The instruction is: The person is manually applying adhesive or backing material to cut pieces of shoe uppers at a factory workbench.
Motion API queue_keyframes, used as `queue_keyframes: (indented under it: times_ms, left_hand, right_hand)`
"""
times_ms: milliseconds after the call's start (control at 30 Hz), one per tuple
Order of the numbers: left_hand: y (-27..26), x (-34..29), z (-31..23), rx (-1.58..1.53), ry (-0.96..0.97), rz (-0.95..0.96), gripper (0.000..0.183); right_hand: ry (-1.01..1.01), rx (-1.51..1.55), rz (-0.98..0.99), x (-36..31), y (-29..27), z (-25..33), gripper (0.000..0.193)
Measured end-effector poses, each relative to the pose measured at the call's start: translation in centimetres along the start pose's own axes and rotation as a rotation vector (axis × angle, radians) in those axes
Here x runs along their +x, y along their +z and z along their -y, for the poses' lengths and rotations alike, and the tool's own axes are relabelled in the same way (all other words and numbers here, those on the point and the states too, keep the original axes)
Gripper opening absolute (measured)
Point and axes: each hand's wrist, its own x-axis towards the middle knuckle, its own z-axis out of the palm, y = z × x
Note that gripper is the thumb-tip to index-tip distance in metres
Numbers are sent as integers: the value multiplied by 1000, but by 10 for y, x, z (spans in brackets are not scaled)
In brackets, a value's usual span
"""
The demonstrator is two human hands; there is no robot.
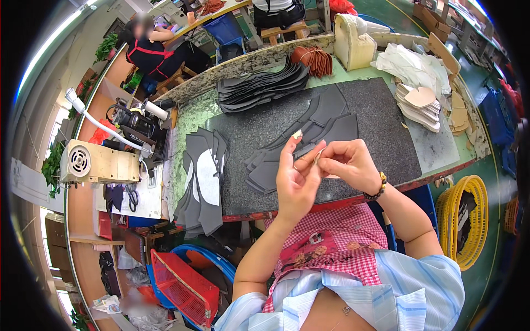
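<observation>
My left hand (296,179) and my right hand (349,161) meet above the front of a dark stone slab (381,127). Their fingertips pinch together at a small thin piece, mostly covered by the fingers and too small to name. The left index finger points up, with a pale yellowish bit at its tip. Just beyond my hands, dark grey cut pieces (326,110) lie fanned in overlapping rows on the slab. More grey pieces (200,207) are spread by the slab's left edge, some with white patches (207,179) on them.
Behind the slab lie a stack of black pieces (259,88) and brown strips (313,60). Cream pieces (419,105) and white sheeting (414,66) are at the right. A sewing machine (138,121) stands left; a yellow basket (477,220) and red basket (185,289) flank me. Another person sits far left.
</observation>
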Motion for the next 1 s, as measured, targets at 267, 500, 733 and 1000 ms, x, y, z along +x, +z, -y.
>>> queue_keyframes:
  times_ms: [267,500,733,1000]
  left_hand:
    - [-36,32,27,-264,-266,-181,33]
    - [-45,61,14,123,-69,-158,33]
    - [13,52,10,-63,-216,-39,33]
    - [-132,140,28,674,380,-457,41]
  right_hand:
    - [-675,-466,-52,-53,-2,14,10]
    - [286,-931,47,-116,-81,27,37]
    - [-428,-734,-381,-18,-47,-6,24]
    - [-108,-252,-502,-17,-92,30,21]
